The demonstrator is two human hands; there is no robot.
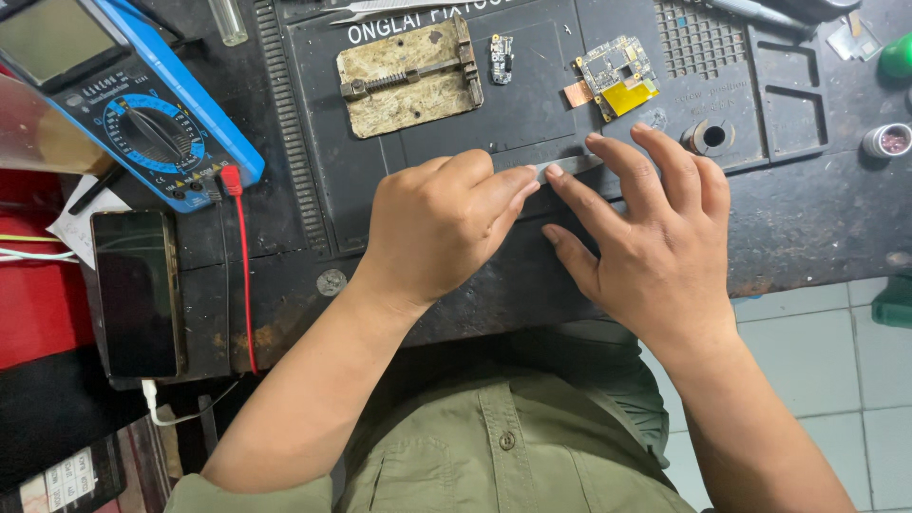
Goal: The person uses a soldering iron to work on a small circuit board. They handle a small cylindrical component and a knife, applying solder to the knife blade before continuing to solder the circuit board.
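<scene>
My left hand [442, 228] rests on the black work mat [532, 104], its fingers curled and pinching one end of a thin grey metal strip [570, 165]. My right hand [646, 237] lies just to the right of it, fingers spread, with the fingertips pressing on the same strip. What lies under the hands is hidden. Beyond the hands on the mat sit a brass-coloured board holder [408, 81], a tiny circuit board [501, 57] and a larger circuit board with a yellow patch [617, 76].
A blue multimeter [142, 114] with a red lead [242, 275] lies at the far left. A dark phone [138, 294] on a white cable sits at the bench's front left. Tweezers [380, 9], a small ring [711, 137] and small pots [888, 141] are near the far edge. White floor tiles [817, 361] show on the right.
</scene>
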